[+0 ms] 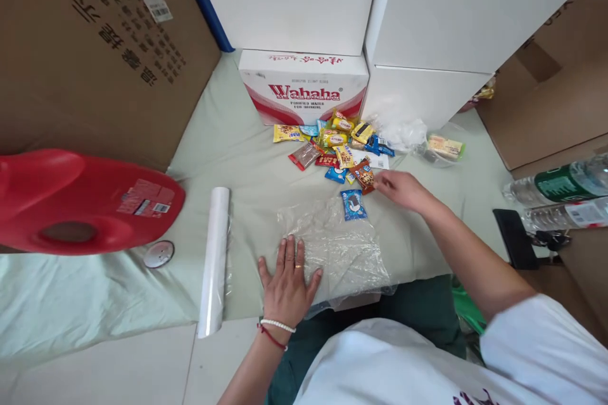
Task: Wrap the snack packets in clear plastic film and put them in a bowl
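My left hand (287, 278) lies flat with fingers spread, at the left edge of a clear plastic bag (339, 259) on the cloth. My right hand (401, 190) has its fingers closed at the right edge of a brown snack packet (363, 176), which seems pinched between them. A blue snack packet (353, 204) lies apart on the top edge of the plastic. Behind it is a pile of small wrapped snacks, among them a yellow packet (287, 133), a reddish-brown packet (304, 155) and a yellow wrapped cake (332, 138).
A white roll of plastic film (213, 259) lies left of my left hand, near a red jug (90, 202) and a round lid (159, 254). Behind the pile stands a Wahaha carton (304, 92). A black phone (515, 237) and plastic bottles (565, 183) are at right.
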Available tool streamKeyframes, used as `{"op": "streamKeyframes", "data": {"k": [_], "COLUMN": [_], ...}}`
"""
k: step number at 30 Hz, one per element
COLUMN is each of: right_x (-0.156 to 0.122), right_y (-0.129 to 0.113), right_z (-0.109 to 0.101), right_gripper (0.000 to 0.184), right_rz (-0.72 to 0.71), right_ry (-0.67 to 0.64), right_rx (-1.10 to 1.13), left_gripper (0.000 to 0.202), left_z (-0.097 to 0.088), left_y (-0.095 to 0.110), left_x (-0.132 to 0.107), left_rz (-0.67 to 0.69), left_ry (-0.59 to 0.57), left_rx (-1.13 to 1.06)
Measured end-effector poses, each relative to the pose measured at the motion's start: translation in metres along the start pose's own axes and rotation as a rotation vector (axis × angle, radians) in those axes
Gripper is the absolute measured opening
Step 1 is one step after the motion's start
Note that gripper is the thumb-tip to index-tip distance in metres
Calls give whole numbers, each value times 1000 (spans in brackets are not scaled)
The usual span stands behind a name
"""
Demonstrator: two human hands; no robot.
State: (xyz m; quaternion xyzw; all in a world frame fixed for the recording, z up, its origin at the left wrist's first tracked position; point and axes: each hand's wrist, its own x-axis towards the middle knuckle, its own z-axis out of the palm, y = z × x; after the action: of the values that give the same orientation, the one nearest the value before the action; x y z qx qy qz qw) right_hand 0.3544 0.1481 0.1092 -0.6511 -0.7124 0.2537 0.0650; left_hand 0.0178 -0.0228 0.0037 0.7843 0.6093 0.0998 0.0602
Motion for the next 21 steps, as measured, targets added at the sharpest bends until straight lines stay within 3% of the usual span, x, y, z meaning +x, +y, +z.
{"op": "streamKeyframes", "data": {"k": [2,4,7,9,13,16,18,21], "right_x": [57,98,125,125,105,90,80,65], "right_y": [-33,-60,-71,-61,-20,6,18,29], "right_z": [8,19,28,26,3,-19,-29,-28], "right_gripper": [48,59,56,47,26,28,36,50], "right_rz": [129,223,267,246,234,300,318,321], "right_ry": [129,113,66,91,127,124,159,197], "right_rx": [-109,-160,-150,-16,571,911,959,783], "left_gripper": [81,80,80,81,82,82,81,80], "left_z": [0,0,2,3,3,4,4,4], "left_y": [0,-1,-2,-2,-3,-3,-3,-2], "left_x": [0,0,0,0,0,1,1,1], "left_rz": [-6,-7,-2,-2,2,10,9,5], "left_ry": [2,9,29,44,55,76,93,94], "left_rx": [5,17,35,36,9,0,-3,-9]}}
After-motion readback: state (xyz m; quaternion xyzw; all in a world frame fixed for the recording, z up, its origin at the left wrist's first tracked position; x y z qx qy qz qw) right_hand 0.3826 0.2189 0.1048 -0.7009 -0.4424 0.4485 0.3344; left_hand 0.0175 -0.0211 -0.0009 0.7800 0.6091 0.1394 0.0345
